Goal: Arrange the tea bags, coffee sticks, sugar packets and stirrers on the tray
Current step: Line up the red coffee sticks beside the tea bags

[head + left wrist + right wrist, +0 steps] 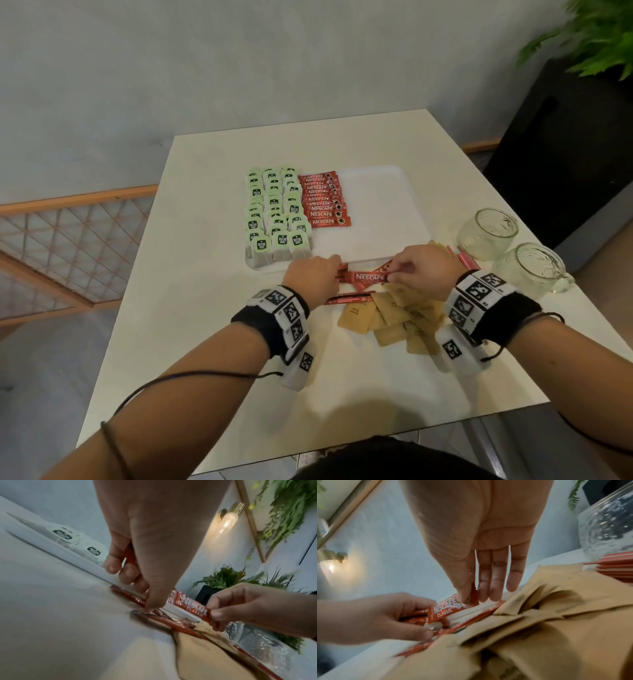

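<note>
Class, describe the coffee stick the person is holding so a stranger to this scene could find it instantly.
Start at the white tray, then drop to its near edge. There a red coffee stick is pinched by the right hand and held by the left hand. Unlike the loose sticks beside it, it is lifted, label up.

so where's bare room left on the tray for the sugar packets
The tray is bare right of the coffee sticks, through to its right rim. Its left side is packed with tea bags. The table in front is crowded with sugar packets and both hands.

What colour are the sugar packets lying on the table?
Plain tan-brown sugar packets, clearest in the right wrist view.
</note>
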